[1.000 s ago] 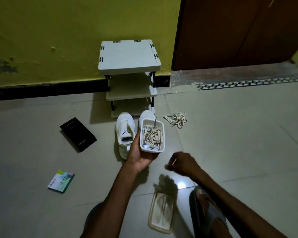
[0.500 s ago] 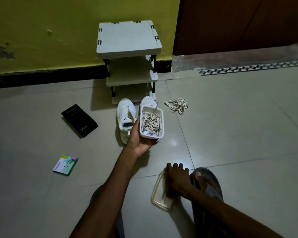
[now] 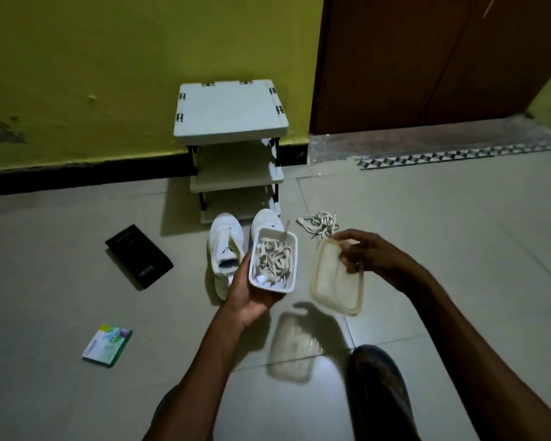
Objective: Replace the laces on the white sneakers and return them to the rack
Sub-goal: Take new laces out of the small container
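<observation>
My left hand holds a white rectangular tub full of pale laces above the floor. My right hand grips the tub's clear lid by its far end, lifted just to the right of the tub. Two white sneakers stand side by side on the tiles behind the tub; the left sneaker shows fully and the right sneaker is mostly hidden by the tub. A loose pile of laces lies on the floor right of the shoes. The small white shoe rack stands against the yellow wall.
A black box lies on the floor to the left of the sneakers. Nearer me on the left lies a small green and white card packet. A brown door is at the right, and my sandalled foot is at the bottom.
My right hand went down to the lid on the floor, gripped it and lifted it up beside the tub. The left hand kept holding the tub.
</observation>
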Motion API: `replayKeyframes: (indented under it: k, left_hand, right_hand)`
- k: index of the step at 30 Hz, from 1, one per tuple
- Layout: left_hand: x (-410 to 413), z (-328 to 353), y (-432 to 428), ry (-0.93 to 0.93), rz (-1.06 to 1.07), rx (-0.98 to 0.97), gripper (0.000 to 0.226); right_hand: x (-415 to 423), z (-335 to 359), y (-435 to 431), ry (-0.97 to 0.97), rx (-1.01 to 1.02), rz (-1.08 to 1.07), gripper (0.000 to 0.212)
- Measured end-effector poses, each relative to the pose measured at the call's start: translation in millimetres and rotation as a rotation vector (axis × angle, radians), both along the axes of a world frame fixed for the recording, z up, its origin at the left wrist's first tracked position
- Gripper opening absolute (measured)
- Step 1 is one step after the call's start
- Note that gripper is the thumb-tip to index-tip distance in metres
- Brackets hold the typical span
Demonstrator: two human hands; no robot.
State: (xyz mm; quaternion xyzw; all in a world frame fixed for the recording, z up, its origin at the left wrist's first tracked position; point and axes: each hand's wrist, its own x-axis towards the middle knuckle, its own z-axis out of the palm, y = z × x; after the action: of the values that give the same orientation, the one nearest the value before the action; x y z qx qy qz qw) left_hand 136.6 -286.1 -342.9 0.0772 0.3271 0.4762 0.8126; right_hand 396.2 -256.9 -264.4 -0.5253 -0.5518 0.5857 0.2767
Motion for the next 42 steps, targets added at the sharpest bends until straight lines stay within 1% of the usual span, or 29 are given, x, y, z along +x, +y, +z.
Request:
replayKeyframes:
  k: [2, 4, 6, 7, 8, 10, 12, 13, 14, 16, 17, 19, 20, 21, 23, 25, 27, 29, 32, 34, 36, 39, 40, 41, 42]
  left_hand:
    - [1.3, 1.0, -2.2, -0.017, -0.07, 0.013, 0.059]
    - [4.2, 4.4, -4.3, -0.041, -0.122, 0.0, 0.058]
    - [7.2, 8.2, -9.5, -0.078, -0.18, -0.003, 0.062]
    - [8.1, 9.9, -12.2, -0.102, -0.212, 0.003, 0.067]
    - [8.4, 12.4, -15.6, -0.119, -0.245, 0.01, 0.07]
    - [10.5, 16.3, -21.0, -0.129, -0.287, -0.007, 0.072]
    - [12.3, 19.9, -22.9, -0.13, -0.327, -0.025, 0.07]
    - [13.5, 19.0, -22.5, -0.112, -0.342, -0.026, 0.066]
    - [15.4, 20.8, -22.1, -0.1, -0.355, -0.03, 0.059]
    - [19.6, 25.2, -21.7, -0.061, -0.351, -0.048, 0.05]
    - [20.4, 23.5, -20.8, -0.028, -0.335, -0.053, 0.05]
    - [21.2, 24.7, -20.1, -0.002, -0.297, -0.047, 0.049]
    - [21.4, 25.7, -19.3, -0.009, -0.281, -0.077, 0.049]
    - [20.3, 25.6, -17.8, 0.004, -0.275, -0.089, 0.05]
    - [20.8, 22.3, -14.6, 0.064, -0.294, -0.059, 0.054]
    - [24.1, 18.1, -11.1, 0.129, -0.302, -0.053, 0.057]
    - [30.2, 18.7, -10.5, 0.164, -0.303, -0.097, 0.058]
    - [36.8, 21.6, -11.8, 0.202, -0.337, -0.1, 0.055]
    - [41.2, 24.0, -12.2, 0.201, -0.341, -0.113, 0.05]
    - [39.7, 22.9, -11.2, 0.186, -0.313, -0.128, 0.053]
    - [37.9, 19.2, -9.6, 0.133, -0.266, -0.157, 0.058]
    - [34.3, 19.7, -11.0, 0.081, -0.207, -0.13, 0.065]
    - [32.9, 22.0, -11.6, 0.085, -0.196, -0.11, 0.062]
    - [31.8, 24.4, -11.7, 0.093, -0.193, -0.088, 0.055]
    - [31.5, 25.8, -11.8, 0.106, -0.189, -0.07, 0.044]
  right_hand:
    - [-0.6, 4.4, 7.5, 0.212, -0.036, -0.186, 0.026]
    - [-2.8, 6.7, 13.8, 0.351, -0.134, -0.344, 0.027]
    - [-4.5, 6.3, 18.4, 0.484, -0.327, -0.483, 0.024]
    - [-5.7, 4.8, 20.6, 0.527, -0.421, -0.519, 0.022]
    - [-6.7, 2.2, 22.5, 0.53, -0.492, -0.512, 0.022]
    - [-8.0, -4.3, 23.8, 0.434, -0.557, -0.434, 0.034]
    - [-14.7, -14.2, 22.8, 0.336, -0.591, -0.375, 0.039]
    - [-21.2, -17.7, 19.8, 0.291, -0.598, -0.353, 0.037]
    - [-28.2, -21.2, 16.2, 0.244, -0.591, -0.338, 0.03]
    - [-41.9, -24.5, 6.2, 0.147, -0.494, -0.338, 0.014]
    - [-48.0, -27.2, 1.5, 0.117, -0.432, -0.355, 0.013]
    - [-57.5, -28.4, -7.0, 0.056, -0.314, -0.415, 0.02]
    - [-59.4, -30.1, -7.8, -0.008, -0.242, -0.461, 0.025]
    - [-60.6, -34.8, -5.7, -0.109, -0.157, -0.493, 0.03]
    - [-60.8, -36.9, -4.0, -0.356, 0.024, -0.489, 0.037]
    - [-64.3, -39.5, -4.8, -0.524, 0.125, -0.472, 0.038]
    - [-71.0, -41.9, -9.6, -0.678, 0.203, -0.468, 0.038]
    - [-80.0, -43.7, -15.8, -0.79, 0.313, -0.433, 0.038]
    - [-89.2, -50.5, -23.6, -0.809, 0.444, -0.391, 0.036]
    - [-92.0, -55.8, -25.2, -0.785, 0.477, -0.381, 0.035]
    - [-96.6, -57.8, -26.5, -0.8, 0.493, -0.362, 0.034]
    - [-102.9, -55.8, -26.8, -0.935, 0.529, -0.349, 0.034]
    - [-102.8, -55.1, -25.3, -0.966, 0.559, -0.341, 0.033]
    - [-102.5, -53.8, -24.1, -0.956, 0.578, -0.325, 0.033]
    - [-101.1, -55.0, -22.2, -0.885, 0.583, -0.321, 0.031]
